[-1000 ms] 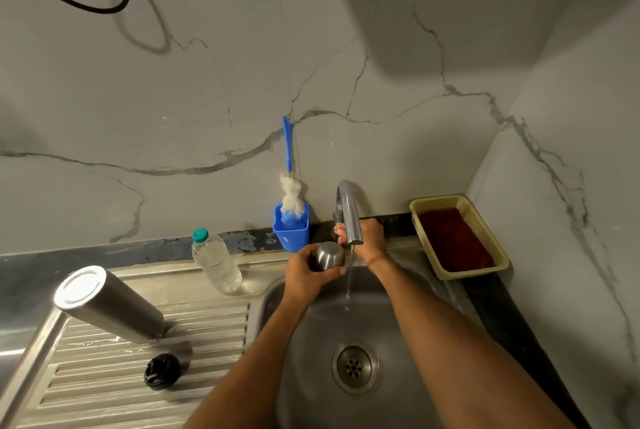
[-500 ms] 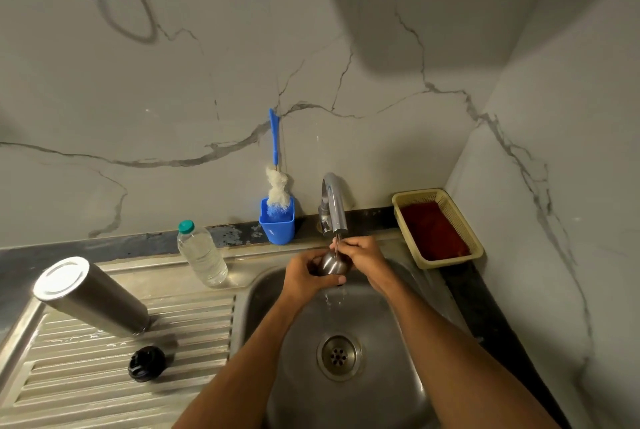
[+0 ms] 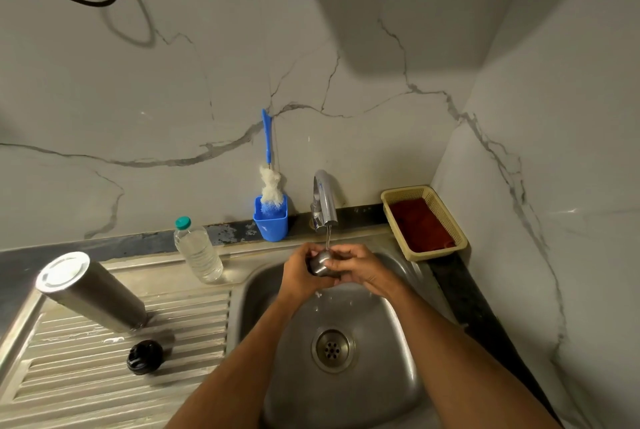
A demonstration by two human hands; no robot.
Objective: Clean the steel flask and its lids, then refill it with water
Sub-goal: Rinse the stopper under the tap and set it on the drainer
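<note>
Rinsing under way: steel cup lid is held over the sink, directly beneath the thin stream from the tap, so runoff drains away. Left hand is curled round it; right hand is wrapped over its far side, fingers bent against the metal. Steel flask is propped mouth-down on the drainboard, probably to drain; black stopper lies just beside. Blue holder carries a bottle brush; plastic bottle holds clear liquid; basket holds a red cloth.
</note>
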